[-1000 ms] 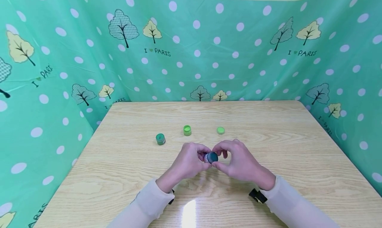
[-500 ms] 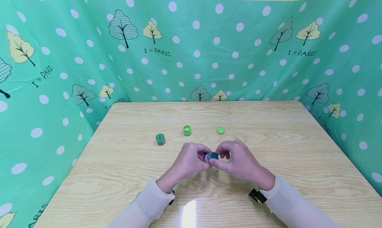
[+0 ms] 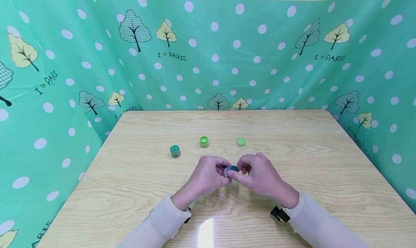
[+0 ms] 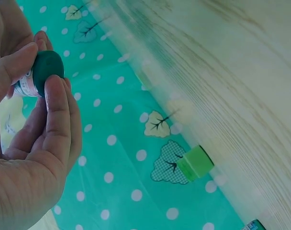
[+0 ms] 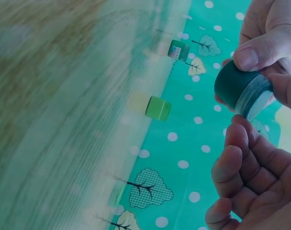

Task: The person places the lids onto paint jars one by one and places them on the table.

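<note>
A small paint jar with a printed label and a dark green end is held above the table, tilted. My left hand grips its body from the left, also seen in the left wrist view. From the other side my right hand pinches the jar's lid end, its thumb across the near side. In the right wrist view the right fingertips touch the jar's ribbed rim; the other fingers are loosely curled. Fingers partly hide the jar in every view.
Beyond the hands on the wooden table stand an open light green jar and, further left, a dark green jar. A light green lid lies to their right. A polka-dot curtain hangs behind and at the sides.
My right hand has shifted slightly right and rolled a little, its thumb now lying further over the jar's near side. The left hand keeps its grip nearly still. The other jars and lid are unmoved.
</note>
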{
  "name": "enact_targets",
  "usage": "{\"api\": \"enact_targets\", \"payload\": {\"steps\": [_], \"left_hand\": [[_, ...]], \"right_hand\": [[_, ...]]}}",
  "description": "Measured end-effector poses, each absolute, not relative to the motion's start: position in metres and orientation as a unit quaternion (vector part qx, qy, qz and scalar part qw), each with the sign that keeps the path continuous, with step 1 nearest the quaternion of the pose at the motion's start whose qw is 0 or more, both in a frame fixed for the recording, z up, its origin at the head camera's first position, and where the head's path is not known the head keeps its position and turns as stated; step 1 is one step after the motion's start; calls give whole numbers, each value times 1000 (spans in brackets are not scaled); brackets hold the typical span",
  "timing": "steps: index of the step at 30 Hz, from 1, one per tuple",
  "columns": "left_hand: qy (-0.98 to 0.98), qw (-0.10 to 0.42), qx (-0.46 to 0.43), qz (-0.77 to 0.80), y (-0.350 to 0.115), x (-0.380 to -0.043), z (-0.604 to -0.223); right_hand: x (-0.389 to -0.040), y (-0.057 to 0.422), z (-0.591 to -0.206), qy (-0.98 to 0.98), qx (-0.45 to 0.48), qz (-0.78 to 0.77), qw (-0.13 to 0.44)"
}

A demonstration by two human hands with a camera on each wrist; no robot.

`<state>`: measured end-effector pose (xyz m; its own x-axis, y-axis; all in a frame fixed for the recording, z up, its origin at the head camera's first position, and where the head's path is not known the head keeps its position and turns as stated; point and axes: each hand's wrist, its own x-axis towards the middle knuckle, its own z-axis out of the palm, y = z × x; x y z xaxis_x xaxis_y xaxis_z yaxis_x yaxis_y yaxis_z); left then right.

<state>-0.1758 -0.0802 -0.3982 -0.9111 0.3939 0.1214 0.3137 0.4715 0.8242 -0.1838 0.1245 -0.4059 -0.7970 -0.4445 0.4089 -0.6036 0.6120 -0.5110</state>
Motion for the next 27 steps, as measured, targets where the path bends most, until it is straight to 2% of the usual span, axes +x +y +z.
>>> {"api": "enact_targets", "payload": {"steps": [27], "left_hand": [[858,23,205,471,-80,-177,-399]], "right_hand": [[-183,128,-399,-891,271,346,115]]}}
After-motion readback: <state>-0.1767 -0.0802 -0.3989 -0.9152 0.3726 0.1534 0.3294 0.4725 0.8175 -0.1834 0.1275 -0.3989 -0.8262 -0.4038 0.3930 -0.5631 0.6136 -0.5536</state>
